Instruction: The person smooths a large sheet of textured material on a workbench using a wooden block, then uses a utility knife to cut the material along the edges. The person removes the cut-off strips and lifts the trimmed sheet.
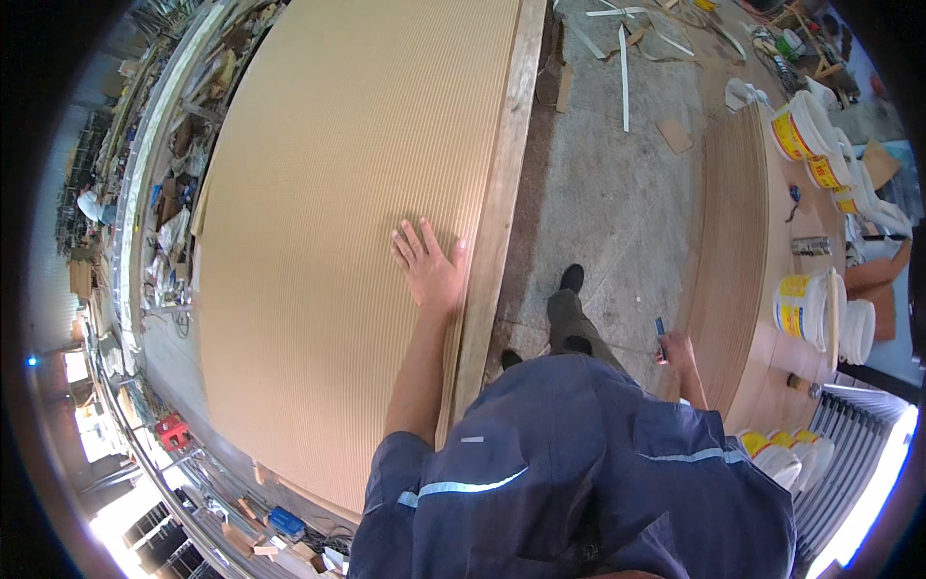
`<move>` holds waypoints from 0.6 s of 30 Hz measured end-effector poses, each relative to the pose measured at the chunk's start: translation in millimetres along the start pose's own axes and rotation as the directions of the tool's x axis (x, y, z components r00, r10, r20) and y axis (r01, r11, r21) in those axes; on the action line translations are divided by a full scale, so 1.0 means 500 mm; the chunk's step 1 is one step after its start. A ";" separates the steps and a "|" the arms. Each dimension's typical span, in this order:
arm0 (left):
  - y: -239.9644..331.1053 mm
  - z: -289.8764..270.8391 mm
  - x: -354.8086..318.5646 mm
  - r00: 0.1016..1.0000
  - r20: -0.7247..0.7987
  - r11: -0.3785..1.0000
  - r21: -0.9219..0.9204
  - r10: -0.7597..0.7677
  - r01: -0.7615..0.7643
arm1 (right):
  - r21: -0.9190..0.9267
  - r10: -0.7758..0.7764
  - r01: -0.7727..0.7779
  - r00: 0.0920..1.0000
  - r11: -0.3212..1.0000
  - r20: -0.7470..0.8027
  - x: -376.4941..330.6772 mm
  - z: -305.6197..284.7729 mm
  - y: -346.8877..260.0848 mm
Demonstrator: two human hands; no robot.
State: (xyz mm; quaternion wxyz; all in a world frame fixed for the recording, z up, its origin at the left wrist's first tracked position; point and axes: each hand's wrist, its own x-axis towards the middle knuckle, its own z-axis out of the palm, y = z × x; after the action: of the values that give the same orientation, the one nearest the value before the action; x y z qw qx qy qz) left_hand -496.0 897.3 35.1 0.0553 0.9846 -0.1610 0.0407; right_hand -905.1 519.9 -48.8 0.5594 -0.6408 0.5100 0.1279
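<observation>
Brown ribbed sheet [328, 174], lying left of the person along a wooden beam [516, 125], looks light, bendy and easily creased, best held near its long edge, where the left hand [434, 280] rests flat, fingers spread, while the right hand [679, 351] grasps a small blue tool [660, 326].

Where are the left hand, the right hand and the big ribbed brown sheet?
Left hand [432, 277]: head view, on its back.
Right hand [679, 353]: head view, middle of the hand.
Ribbed brown sheet [333, 232]: head view, middle of its top face.

Labels [793, 289] on white buckets [818, 311] seem too blurred to read.
</observation>
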 end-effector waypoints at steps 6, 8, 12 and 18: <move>0.074 0.030 0.181 1.000 -0.011 0.998 0.057 -0.009 0.009 | 0.075 0.089 -0.090 0.996 0.993 0.016 0.132 -0.085 -0.128; 0.115 0.044 0.258 1.000 0.005 0.996 0.088 -0.007 0.006 | -0.217 -0.280 0.283 0.959 0.934 0.049 0.236 -0.164 -0.093; 0.155 0.072 0.386 1.000 -0.009 0.993 0.115 -0.029 0.030 | 0.067 -0.030 0.035 0.996 0.997 -0.082 0.293 -0.215 -0.291; 0.256 0.105 0.622 1.000 -0.019 0.993 0.112 -0.021 0.023 | 0.163 -0.053 0.074 0.990 0.984 -0.129 0.465 -0.270 -0.394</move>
State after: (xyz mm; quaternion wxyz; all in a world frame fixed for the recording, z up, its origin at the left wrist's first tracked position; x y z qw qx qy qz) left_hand -240.2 673.4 26.0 0.0020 0.9874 -0.1472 0.0579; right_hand -699.0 257.9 -58.0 0.5823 -0.6141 0.5320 0.0268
